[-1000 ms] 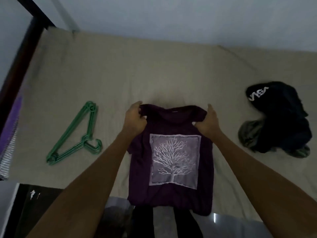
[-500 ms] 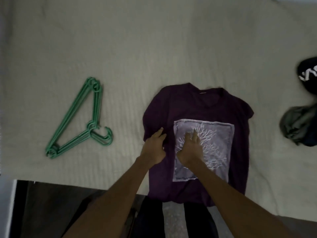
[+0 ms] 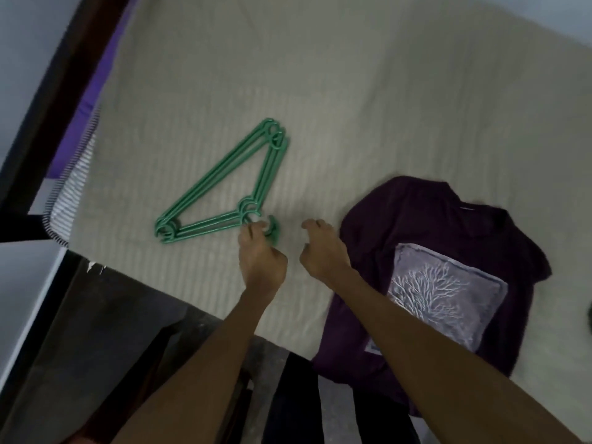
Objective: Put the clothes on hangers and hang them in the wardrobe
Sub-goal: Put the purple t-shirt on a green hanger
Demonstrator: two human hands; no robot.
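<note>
Green plastic hangers (image 3: 224, 187), stacked, light and stiff, are lying at ten o'clock from the soft purple shirt (image 3: 442, 267) on the bed (image 3: 352, 91). The left hand (image 3: 261, 257) is pinching the hooks, probably the best hold; the right hand (image 3: 322, 248) is hovering, loosely curled and holding nothing.

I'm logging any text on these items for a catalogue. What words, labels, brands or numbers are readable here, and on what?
No text can be read in this view.
Purple t-shirt: the print is a white tree picture, with no words; a small mark inside the collar is too small and blurred to read.
Green hangers: no marking can be made out.
Bed sheet: plain, no lettering.
</note>
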